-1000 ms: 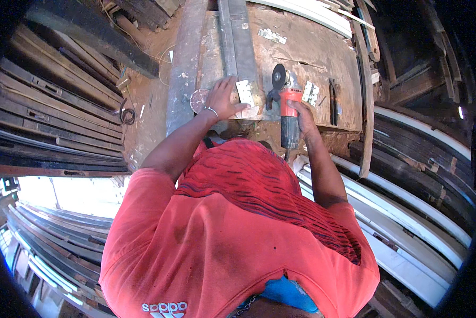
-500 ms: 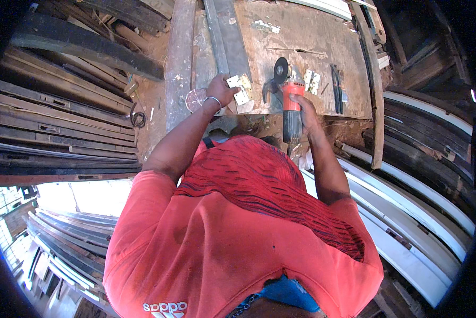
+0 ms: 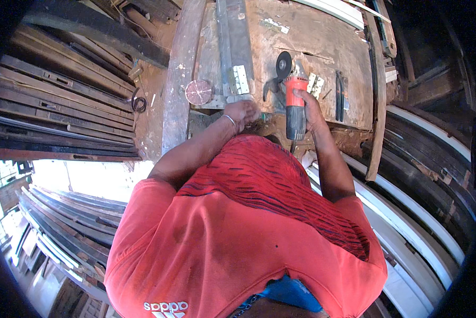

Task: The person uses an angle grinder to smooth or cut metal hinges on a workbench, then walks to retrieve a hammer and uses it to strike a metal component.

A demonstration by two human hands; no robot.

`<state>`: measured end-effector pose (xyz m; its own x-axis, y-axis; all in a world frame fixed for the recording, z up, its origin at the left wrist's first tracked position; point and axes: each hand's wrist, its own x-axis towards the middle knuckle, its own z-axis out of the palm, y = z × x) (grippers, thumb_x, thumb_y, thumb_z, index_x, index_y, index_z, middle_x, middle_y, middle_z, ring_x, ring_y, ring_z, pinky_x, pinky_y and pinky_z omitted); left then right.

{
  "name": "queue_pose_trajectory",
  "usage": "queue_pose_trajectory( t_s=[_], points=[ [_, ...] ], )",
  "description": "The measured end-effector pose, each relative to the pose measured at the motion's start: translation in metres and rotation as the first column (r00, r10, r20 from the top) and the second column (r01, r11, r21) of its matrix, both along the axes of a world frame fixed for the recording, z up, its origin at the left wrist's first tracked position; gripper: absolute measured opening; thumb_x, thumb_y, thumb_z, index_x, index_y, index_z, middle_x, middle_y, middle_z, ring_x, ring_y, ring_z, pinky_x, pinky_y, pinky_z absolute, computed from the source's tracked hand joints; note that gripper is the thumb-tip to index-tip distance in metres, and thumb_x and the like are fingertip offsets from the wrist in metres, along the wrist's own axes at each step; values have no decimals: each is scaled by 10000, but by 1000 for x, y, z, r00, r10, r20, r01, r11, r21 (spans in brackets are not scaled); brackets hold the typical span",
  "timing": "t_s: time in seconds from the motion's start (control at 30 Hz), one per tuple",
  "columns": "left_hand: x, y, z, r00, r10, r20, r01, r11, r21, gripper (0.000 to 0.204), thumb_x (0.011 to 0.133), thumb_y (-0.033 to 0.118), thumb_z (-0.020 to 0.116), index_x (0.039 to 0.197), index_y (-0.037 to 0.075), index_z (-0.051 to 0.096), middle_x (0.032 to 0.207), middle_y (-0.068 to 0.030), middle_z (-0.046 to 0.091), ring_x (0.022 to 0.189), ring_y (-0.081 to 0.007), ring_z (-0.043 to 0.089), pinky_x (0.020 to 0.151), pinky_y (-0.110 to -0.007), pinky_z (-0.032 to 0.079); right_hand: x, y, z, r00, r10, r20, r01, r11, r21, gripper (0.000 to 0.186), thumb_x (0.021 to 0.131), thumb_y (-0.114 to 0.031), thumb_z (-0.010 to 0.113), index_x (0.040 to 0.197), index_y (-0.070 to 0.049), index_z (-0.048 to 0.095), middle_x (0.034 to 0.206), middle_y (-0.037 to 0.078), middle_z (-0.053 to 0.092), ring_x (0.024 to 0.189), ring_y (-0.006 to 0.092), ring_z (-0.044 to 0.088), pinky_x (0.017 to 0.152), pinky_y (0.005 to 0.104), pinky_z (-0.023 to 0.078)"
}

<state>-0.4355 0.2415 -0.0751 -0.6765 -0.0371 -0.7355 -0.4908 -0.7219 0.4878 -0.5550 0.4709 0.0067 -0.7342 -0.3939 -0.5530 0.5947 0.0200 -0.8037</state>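
Note:
My right hand is wrapped round the red and black body of an angle grinder, at the bench's near edge. Its dark disc points away from me. My left hand hovers by the same edge, left of the grinder, with its fingers smeared by motion. Just beyond it, a pale metal hinge lies on a long dark bar. A second hinge rests on the bench to the right of the grinder, partly hidden by it.
On the worn wooden bench are a round reddish disc at the left and a dark long-handled tool at the right. Small metal pieces lie farther back. Stacked timber lines the left; long white boards lie at the right.
My left hand has let go of the hinge, which now lies on the dark bar. That hand has drawn back toward me and to the right. The grinder stays in my right hand.

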Motion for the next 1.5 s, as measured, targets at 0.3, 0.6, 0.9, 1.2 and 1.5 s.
queue_pose_trajectory(
  t_s=[0.3, 0.6, 0.9, 1.2, 1.5],
  points=[
    [-15, -70, 0, 993, -38, 112, 116, 492, -863, 494, 803, 394, 761, 1059, -22, 683, 1026, -236, 713, 836, -354, 707, 786, -434, 544, -1, -12, 9, 998, 57, -2, -57, 998, 12, 454, 844, -392, 716, 1121, -43, 629, 849, 46, 639, 685, 161, 631, 600, 321, 523],
    [-45, -59, 43, 961, -100, 257, 275, 284, -919, 594, 743, 408, 789, 1151, 7, 628, 1135, -233, 681, 1062, -386, 660, 909, -456, 516, 1, -19, -4, 997, 69, 41, -69, 998, 4, 439, 838, -385, 740, 1108, -57, 629, 880, 43, 649, 704, 154, 630, 626, 319, 525],
    [-70, -52, 45, 948, -87, 307, 319, 221, -922, 670, 738, 310, 794, 1330, 96, 564, 1220, -262, 632, 1138, -424, 609, 986, -473, 486, 5, -34, 12, 996, 60, 59, -55, 994, -92, 408, 873, -380, 718, 1111, -62, 627, 859, 46, 659, 701, 155, 641, 628, 310, 537],
    [-72, -73, 35, 893, -424, 154, 171, 1, -985, 626, 755, 348, 810, 1274, 77, 588, 1199, -267, 633, 1136, -422, 603, 985, -463, 489, 11, -26, 13, 997, 33, 69, -26, 995, -92, 455, 868, -388, 721, 1162, -60, 609, 907, 38, 648, 757, 150, 637, 668, 316, 534],
    [-71, -91, 11, 985, -152, 81, 171, 810, -561, 316, 752, 181, 819, 1026, 48, 735, 905, -163, 741, 836, -296, 722, 778, -383, 556, 15, -39, 28, 997, 70, -16, -70, 997, 26, 467, 870, -382, 721, 1174, -46, 605, 889, 50, 651, 724, 157, 638, 621, 324, 541]
  ],
)
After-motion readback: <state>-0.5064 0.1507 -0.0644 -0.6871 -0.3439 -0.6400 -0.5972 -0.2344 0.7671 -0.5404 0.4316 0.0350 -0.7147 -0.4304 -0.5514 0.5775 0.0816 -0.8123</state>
